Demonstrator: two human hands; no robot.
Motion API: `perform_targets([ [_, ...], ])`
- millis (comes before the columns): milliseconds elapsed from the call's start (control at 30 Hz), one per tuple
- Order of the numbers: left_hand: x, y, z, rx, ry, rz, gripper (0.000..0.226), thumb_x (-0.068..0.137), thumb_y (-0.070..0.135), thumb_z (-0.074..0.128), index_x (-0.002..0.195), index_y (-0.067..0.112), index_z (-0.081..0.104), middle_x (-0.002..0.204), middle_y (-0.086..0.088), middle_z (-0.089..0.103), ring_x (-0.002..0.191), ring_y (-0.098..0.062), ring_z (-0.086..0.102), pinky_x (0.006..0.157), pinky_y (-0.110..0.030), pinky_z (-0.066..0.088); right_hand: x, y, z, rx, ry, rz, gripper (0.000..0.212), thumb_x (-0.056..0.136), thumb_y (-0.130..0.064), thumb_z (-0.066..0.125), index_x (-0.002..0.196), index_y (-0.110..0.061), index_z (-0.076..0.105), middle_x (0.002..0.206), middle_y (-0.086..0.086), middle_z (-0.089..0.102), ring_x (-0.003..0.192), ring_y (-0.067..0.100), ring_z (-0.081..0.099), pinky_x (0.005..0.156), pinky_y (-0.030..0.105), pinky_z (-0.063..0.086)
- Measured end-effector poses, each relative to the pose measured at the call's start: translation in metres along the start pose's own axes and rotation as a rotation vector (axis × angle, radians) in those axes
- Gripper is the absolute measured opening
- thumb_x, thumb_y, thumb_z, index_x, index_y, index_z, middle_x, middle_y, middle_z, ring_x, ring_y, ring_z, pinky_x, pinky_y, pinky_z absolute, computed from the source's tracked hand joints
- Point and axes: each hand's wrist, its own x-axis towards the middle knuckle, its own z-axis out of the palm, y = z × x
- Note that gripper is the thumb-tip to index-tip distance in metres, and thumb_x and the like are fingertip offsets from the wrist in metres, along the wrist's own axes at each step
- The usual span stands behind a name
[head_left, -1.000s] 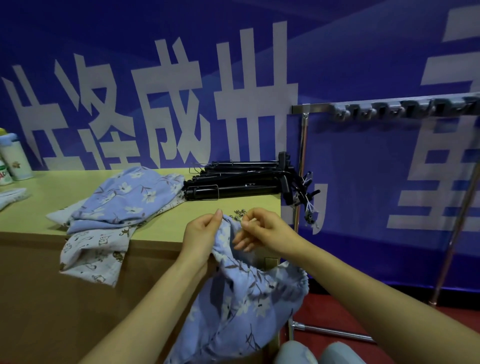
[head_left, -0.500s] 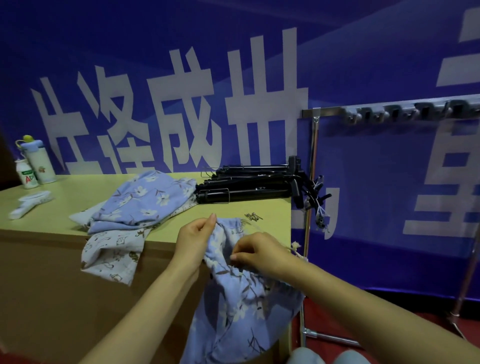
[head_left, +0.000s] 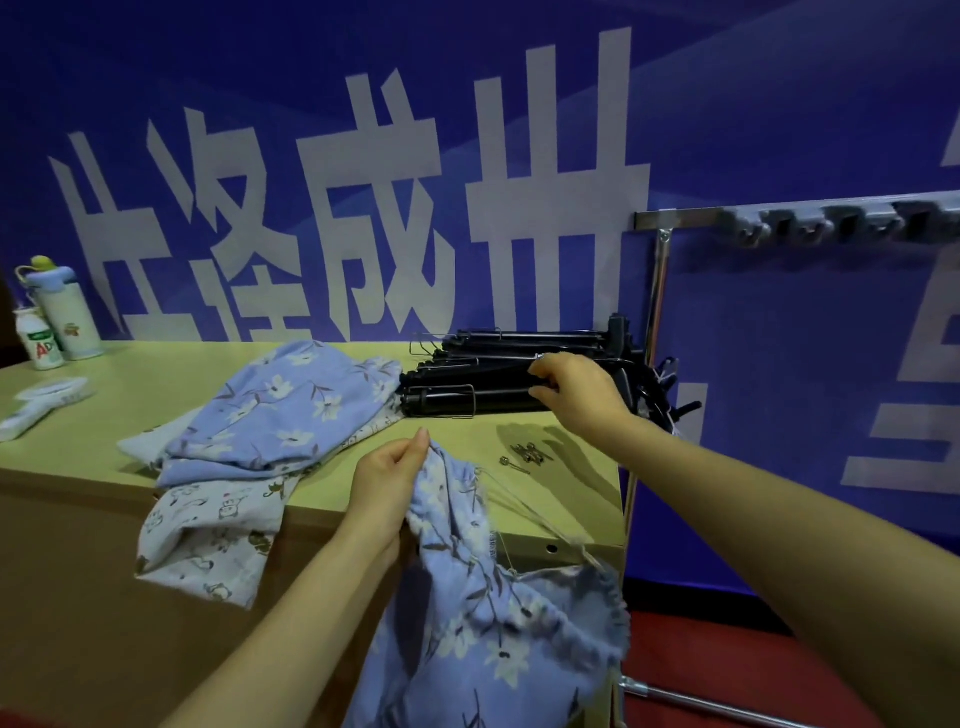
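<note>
Garment position: the blue flowered garment hangs at the near edge of the table. Its top corner is raised just above the tabletop and the rest drops down past the brown front panel, with a gathered edge at its lower right. I read the left hand as closed in a pinch, with thumb and fingertips pressed together on the top edge of the garment. The right hand is well apart from it, reaching across the tabletop to the stack of black hangers at the far right corner. Its thumb lies over one hanger bar and its fingers curl beneath, so I log it as gripping a hanger in the stack. Small metal pieces lie on the tabletop between the two hands; I cannot tell what they are. Left of the hangers and touching them, a folded flowered cloth rests on a white printed cloth that droops over the table front. Two bottles stand at the far left corner. A metal rack stands just beside the table's right end.
</note>
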Motion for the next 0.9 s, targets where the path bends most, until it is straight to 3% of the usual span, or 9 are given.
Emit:
perform_targets([
  [133, 0.011, -0.001, 0.002, 0.014, -0.027, 0.000, 0.021, 0.093, 0.032, 0.052, 0.081, 0.016, 0.046, 0.071, -0.006, 0.034, 0.065, -0.015, 0.032, 0.055, -0.025, 0.026, 0.033, 0.011, 0.007, -0.327, 0.019, -0.087, 0.032, 0.095, -0.028, 0.053, 0.123, -0.014, 0.057, 0.119, 0.007, 0.063, 0.111, 0.028, 0.056, 0.095, 0.040, 0.043],
  [233, 0.016, 0.002, 0.005, -0.001, -0.036, -0.021, 0.021, 0.093, 0.032, 0.053, 0.083, 0.015, 0.044, 0.074, -0.002, 0.035, 0.065, -0.013, 0.033, 0.055, -0.022, 0.028, 0.052, 0.018, 0.010, -0.524, -0.097, -0.082, 0.028, 0.100, -0.030, 0.042, 0.119, -0.014, 0.054, 0.116, 0.007, 0.063, 0.109, 0.029, 0.056, 0.094, 0.039, 0.038],
  [300, 0.018, 0.002, 0.006, -0.013, -0.035, -0.032, 0.027, 0.092, 0.031, 0.053, 0.074, 0.014, 0.043, 0.067, -0.002, 0.033, 0.059, -0.013, 0.031, 0.050, -0.019, 0.026, 0.061, 0.021, 0.014, -0.596, -0.208, -0.023, 0.032, 0.100, -0.031, 0.040, 0.125, -0.012, 0.049, 0.121, 0.010, 0.059, 0.113, 0.031, 0.053, 0.096, 0.041, 0.036],
  [367, 0.020, 0.002, 0.006, -0.015, -0.041, -0.031, 0.031, 0.093, 0.031, 0.053, 0.070, 0.014, 0.040, 0.063, -0.003, 0.032, 0.060, -0.015, 0.031, 0.049, -0.018, 0.025, 0.067, 0.022, 0.017, -0.618, -0.268, 0.029, 0.039, 0.098, -0.033, 0.046, 0.131, -0.011, 0.044, 0.127, 0.012, 0.055, 0.119, 0.033, 0.049, 0.099, 0.043, 0.035],
  [467, 0.022, 0.000, 0.005, -0.023, -0.043, -0.044, 0.024, 0.093, 0.032, 0.053, 0.080, 0.014, 0.045, 0.071, -0.004, 0.036, 0.066, -0.014, 0.033, 0.053, -0.021, 0.027, 0.075, 0.022, 0.023, -0.598, -0.296, 0.063, 0.045, 0.094, -0.035, 0.054, 0.131, -0.011, 0.045, 0.126, 0.013, 0.055, 0.118, 0.034, 0.050, 0.099, 0.044, 0.037],
  [600, 0.022, 0.000, 0.008, -0.034, -0.054, -0.038, 0.045, 0.094, 0.027, 0.052, 0.059, 0.018, 0.025, 0.043, 0.011, 0.019, 0.043, -0.007, 0.019, 0.049, -0.021, 0.020, 0.084, 0.025, 0.025, -0.551, -0.318, 0.105, 0.036, 0.093, -0.030, 0.057, 0.124, -0.011, 0.052, 0.123, 0.014, 0.055, 0.115, 0.034, 0.049, 0.097, 0.045, 0.038],
  [667, 0.025, -0.002, 0.008, -0.027, -0.054, -0.047, 0.037, 0.094, 0.028, 0.052, 0.064, 0.016, 0.035, 0.050, 0.012, 0.028, 0.048, -0.006, 0.026, 0.051, -0.022, 0.023, 0.084, 0.024, 0.025, -0.572, -0.315, 0.078, 0.035, 0.094, -0.029, 0.056, 0.124, -0.010, 0.053, 0.124, 0.013, 0.053, 0.116, 0.034, 0.047, 0.097, 0.044, 0.038],
  [767, 0.028, -0.004, 0.007, -0.038, -0.056, -0.068, 0.018, 0.093, 0.031, 0.053, 0.088, 0.016, 0.046, 0.072, 0.003, 0.037, 0.064, -0.010, 0.034, 0.057, -0.020, 0.027, 0.078, 0.024, 0.026, -0.592, -0.262, 0.009, 0.039, 0.095, -0.030, 0.053, 0.127, -0.007, 0.049, 0.128, 0.013, 0.050, 0.119, 0.033, 0.045, 0.096, 0.043, 0.039],
  [900, 0.025, 0.000, 0.007, -0.044, -0.059, -0.119, 0.025, 0.093, 0.031, 0.053, 0.072, 0.021, 0.043, 0.069, 0.008, 0.034, 0.061, -0.006, 0.032, 0.057, -0.020, 0.028, 0.068, 0.022, 0.022, -0.553, -0.143, -0.027, 0.043, 0.096, -0.030, 0.052, 0.129, -0.003, 0.046, 0.130, 0.016, 0.049, 0.120, 0.034, 0.044, 0.093, 0.042, 0.041],
])
